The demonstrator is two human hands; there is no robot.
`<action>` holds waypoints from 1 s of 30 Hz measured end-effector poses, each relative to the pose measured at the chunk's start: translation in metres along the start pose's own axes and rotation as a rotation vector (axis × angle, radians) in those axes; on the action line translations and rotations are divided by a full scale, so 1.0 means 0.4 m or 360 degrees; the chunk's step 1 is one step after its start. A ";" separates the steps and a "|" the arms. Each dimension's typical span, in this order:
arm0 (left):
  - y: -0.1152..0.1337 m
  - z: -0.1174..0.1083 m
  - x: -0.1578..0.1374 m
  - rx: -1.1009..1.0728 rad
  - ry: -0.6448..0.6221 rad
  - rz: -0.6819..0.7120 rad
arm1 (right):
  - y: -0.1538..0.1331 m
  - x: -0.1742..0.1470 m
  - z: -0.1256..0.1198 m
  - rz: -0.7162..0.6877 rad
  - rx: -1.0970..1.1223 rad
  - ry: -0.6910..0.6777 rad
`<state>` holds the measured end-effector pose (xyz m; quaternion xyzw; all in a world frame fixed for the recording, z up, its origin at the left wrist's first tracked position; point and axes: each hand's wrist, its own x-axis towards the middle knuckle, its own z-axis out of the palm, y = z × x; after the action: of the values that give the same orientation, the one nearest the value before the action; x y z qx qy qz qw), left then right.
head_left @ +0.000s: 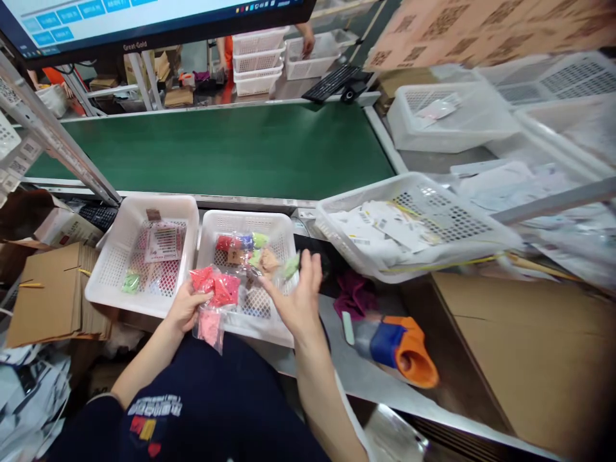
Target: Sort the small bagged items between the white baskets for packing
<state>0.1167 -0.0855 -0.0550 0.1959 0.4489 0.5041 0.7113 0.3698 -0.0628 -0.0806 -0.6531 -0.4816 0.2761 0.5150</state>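
Small clear bags with red and pink contents are in my left hand, pinched between thumb and fingers. They hang over the near left edge of a white perforated basket. Over that basket's right side is my right hand, thumb and fingers spread apart. A blurred light-green packet shows just beyond its fingers; whether they touch it I cannot tell. Inside the basket lie several small bags with red, blue, green and tan contents. A second white basket on the left holds a labelled clear bag and a green packet.
A green conveyor belt runs behind the baskets. To the right, a tilted white basket holds white labelled packets. An orange and blue tape dispenser-like object and purple cloth lie nearby. Flat cardboard is stacked left. Across the belt, a person's hand reaches into a bin.
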 end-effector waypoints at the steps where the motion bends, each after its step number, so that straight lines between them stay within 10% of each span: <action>1: -0.004 0.006 0.000 0.0028 0.0000 0.0011 | -0.001 -0.009 0.008 0.0062 0.0045 -0.0210; 6: -0.035 0.032 -0.003 0.0205 0.0076 0.0100 | -0.043 -0.097 0.061 0.0313 0.0647 -0.1042; 15: -0.002 0.004 0.001 0.0460 0.0178 0.0228 | -0.051 -0.040 0.002 0.0083 0.0357 -0.0002; 23: -0.036 0.027 0.028 0.0625 0.0022 0.0234 | -0.048 -0.058 -0.014 0.0106 0.0159 -0.0844; 27: -0.031 0.011 0.039 0.0536 0.0286 0.0435 | -0.013 -0.035 -0.017 0.0143 0.0004 -0.0104; 30: -0.012 0.001 0.048 0.0405 0.0456 0.0522 | 0.019 -0.003 -0.011 0.0040 -0.0248 -0.0014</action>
<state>0.1216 -0.0702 -0.0669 0.2806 0.5672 0.5748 0.5188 0.3758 -0.0656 -0.0866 -0.6961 -0.4956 0.2471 0.4569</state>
